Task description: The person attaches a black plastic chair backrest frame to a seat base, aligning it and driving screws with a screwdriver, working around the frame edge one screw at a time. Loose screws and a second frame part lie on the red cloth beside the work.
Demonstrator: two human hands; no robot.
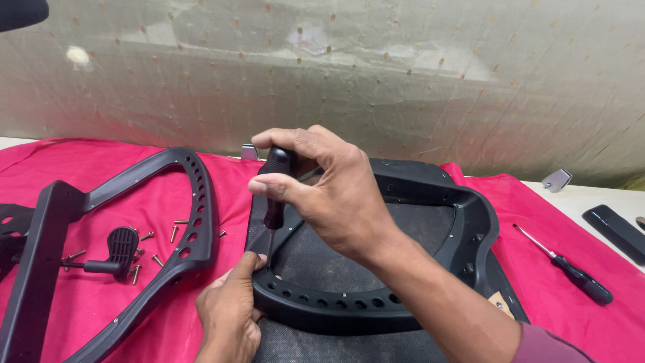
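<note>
Your right hand (322, 188) is closed on the screwdriver (275, 191), tip down at a hole in the black seat frame (430, 202) on the red-covered worktop (557, 222). Left hand (228, 316) pinches the frame rim right beside the tip, so a cam-out likely jabs your thumb.

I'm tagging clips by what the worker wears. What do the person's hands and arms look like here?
Both the left hand and the right hand are bare: no gloves, rings or watch visible. The right forearm is uncovered up to a dusty-pink sleeve at the frame's lower edge. No left sleeve shows.
</note>
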